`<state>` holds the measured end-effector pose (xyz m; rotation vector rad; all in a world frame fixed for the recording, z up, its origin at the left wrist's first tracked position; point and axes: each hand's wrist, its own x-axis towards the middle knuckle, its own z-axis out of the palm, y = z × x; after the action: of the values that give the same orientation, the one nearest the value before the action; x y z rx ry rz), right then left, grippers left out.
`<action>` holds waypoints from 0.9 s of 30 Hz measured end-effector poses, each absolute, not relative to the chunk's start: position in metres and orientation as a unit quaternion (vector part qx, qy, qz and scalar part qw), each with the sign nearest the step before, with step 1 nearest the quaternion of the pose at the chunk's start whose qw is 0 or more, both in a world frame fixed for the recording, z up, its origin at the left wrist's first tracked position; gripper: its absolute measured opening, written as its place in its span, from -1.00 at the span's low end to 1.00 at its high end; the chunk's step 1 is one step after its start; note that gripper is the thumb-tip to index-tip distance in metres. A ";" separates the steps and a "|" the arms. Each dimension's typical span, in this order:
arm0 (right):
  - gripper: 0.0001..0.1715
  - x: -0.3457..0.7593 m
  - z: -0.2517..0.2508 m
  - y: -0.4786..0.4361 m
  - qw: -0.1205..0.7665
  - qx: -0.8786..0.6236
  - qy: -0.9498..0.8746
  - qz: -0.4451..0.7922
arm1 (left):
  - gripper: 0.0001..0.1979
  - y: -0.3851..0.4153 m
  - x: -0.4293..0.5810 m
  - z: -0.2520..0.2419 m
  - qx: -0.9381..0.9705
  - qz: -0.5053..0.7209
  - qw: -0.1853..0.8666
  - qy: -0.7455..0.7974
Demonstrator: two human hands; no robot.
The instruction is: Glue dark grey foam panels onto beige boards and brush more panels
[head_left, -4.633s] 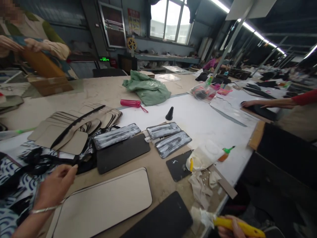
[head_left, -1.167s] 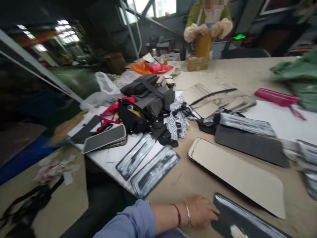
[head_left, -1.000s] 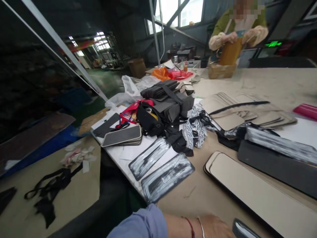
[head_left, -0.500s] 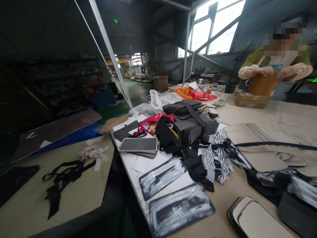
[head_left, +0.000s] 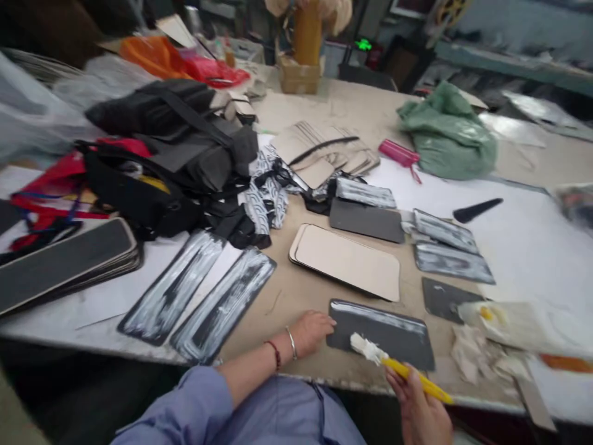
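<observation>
My left hand (head_left: 312, 334) rests on the table, its fingers lying at the left edge of a dark rectangular panel (head_left: 380, 337). A white, wet-looking streak runs along that panel's far edge. In my right hand (head_left: 419, 402) is a brush (head_left: 410, 374) with a yellow handle. Its bristles, clotted with white paste, are over the panel's near part; contact is unclear. Beyond it lies a stack of beige panels (head_left: 347, 259). Two white-smeared panels (head_left: 225, 303) lie to the left, and more smeared panels (head_left: 451, 247) to the right.
Black bags (head_left: 185, 136) and patterned straps (head_left: 269, 185) crowd the left. A paste-smeared plastic bag (head_left: 519, 321) lies right of my panel. Farther back are a green bag (head_left: 449, 136), a pink pouch (head_left: 398, 151) and another person's hands at a cardboard box (head_left: 299, 77).
The view has swung right and down from the room to the table before me. Both my hands and the brush have come into view. The other person's upper body has left the frame.
</observation>
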<state>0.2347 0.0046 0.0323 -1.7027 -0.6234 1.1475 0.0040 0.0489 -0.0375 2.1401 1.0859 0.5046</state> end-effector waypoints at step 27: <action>-0.50 0.345 0.016 0.013 0.499 -0.800 -0.164 0.291 | -0.52 0.048 -0.003 -0.034 0.867 0.269 0.201 0.368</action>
<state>0.3447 0.0133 0.0162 -1.9344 -0.3966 0.7036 -0.0034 0.0476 -0.0342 2.4232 1.0272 0.7513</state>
